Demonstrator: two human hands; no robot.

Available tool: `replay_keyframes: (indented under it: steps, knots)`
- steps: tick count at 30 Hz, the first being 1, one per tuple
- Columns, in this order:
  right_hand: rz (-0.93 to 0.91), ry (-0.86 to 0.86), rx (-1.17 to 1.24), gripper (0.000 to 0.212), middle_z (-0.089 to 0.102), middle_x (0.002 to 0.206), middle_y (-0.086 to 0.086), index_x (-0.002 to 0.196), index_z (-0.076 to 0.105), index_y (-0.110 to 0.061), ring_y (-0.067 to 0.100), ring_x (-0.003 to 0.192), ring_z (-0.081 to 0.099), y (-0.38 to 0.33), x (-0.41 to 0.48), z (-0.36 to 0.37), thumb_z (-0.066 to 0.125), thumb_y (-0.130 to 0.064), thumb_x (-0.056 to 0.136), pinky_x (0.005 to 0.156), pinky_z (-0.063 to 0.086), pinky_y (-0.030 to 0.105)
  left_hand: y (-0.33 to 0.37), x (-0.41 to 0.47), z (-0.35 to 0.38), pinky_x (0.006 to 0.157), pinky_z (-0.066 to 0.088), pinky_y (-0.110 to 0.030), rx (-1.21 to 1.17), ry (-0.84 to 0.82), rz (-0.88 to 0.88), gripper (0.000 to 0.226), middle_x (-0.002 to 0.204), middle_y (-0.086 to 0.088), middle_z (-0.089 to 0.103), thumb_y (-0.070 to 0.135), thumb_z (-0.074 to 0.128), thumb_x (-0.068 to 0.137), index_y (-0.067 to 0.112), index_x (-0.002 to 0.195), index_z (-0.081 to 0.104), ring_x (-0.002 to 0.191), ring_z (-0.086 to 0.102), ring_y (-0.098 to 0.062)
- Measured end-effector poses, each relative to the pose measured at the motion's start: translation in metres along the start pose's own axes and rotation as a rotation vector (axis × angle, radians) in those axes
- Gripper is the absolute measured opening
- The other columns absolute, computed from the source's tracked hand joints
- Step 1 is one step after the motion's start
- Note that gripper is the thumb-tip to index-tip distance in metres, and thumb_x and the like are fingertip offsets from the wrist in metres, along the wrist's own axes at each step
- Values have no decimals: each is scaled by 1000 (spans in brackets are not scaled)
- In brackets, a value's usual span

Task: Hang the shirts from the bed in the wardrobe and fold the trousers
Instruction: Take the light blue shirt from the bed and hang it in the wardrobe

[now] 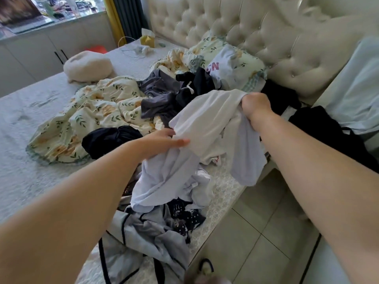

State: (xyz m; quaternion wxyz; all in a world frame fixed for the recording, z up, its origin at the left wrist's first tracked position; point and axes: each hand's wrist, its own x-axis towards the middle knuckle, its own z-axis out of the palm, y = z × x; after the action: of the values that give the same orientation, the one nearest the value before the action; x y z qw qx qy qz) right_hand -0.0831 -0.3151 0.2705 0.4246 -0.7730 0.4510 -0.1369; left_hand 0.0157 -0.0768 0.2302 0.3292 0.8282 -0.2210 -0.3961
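A white shirt [207,117] is lifted off the bed's right side. My right hand [256,106] is shut on its upper edge, close to the headboard. My left hand [162,142] touches its lower left edge, fingers stretched out along the cloth and thumb hidden beneath. Below the shirt hangs more pale lilac cloth [168,181]. Around it lie a dark grey garment [158,95], a black garment [196,83], a black bundle [108,140] and a pale grey garment with dark piping [143,238] near the bed's front edge.
A floral quilt [92,111] is crumpled mid-bed, with a cream cushion [88,66] behind it. A tufted cream headboard [246,27] runs along the back. A tiled floor [256,232] lies to the right of the bed. More black clothes [328,130] sit at the right.
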Motion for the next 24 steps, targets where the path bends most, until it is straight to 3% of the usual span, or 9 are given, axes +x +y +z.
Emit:
replay_keyframes:
  steps: [3,5,7,11,14,17,18,21,24]
  knots:
    - [208,155,110,37,51,132,18,129,47,3,32,120,50,17,11,-12,37,-12,96,98,42,36,-16,10,-4,55,40,-24,457,105,-105,45,77,4,53,59,73,70,18,85,60,70,52,-14]
    - [329,195,156,37,52,130,18,130,46,2,33,117,51,32,9,-16,39,-11,96,94,43,37,-24,13,-7,48,32,-26,487,191,-189,48,61,0,45,53,66,79,11,62,49,55,42,-15]
    - [404,144,138,38,51,131,18,132,44,2,32,117,50,45,5,-12,37,-12,97,89,42,35,-26,13,-9,50,32,-25,424,216,-224,44,66,-3,45,45,59,87,11,63,47,56,41,-16]
    - [281,-111,-126,42,50,132,16,134,45,-3,31,107,52,50,-13,16,42,-15,93,82,40,33,-13,10,-1,70,40,-28,403,200,-111,28,93,-4,58,40,51,93,13,95,60,91,58,-24]
    - [145,-337,-158,41,54,125,15,123,54,-6,30,102,55,33,-34,43,49,-32,92,82,40,30,2,3,19,61,41,-26,305,179,21,25,80,0,57,39,53,93,19,80,57,73,55,-16]
    - [461,-837,99,73,58,93,14,123,53,2,26,76,59,15,-63,63,51,-60,85,90,50,36,15,-6,50,57,38,-20,328,75,141,22,75,1,49,30,51,96,14,83,56,67,48,-13]
    - [470,-931,77,61,60,89,14,110,61,3,27,78,61,16,-69,70,49,-53,89,85,52,34,17,-10,59,67,43,-20,308,-24,158,16,86,-2,56,23,51,96,10,97,60,79,54,-15]
    - [393,-798,-36,22,53,80,13,76,53,-3,29,82,54,27,-75,82,41,-9,94,73,45,38,6,-21,73,100,43,-26,-79,-344,65,44,130,-2,56,3,51,94,14,136,48,119,52,-14]
    - [412,-549,126,19,48,74,14,72,48,-3,25,62,47,42,-68,82,42,-2,89,59,41,32,-21,-23,71,95,47,-25,-287,-437,-58,40,128,-1,59,3,51,95,14,133,52,117,56,-14]
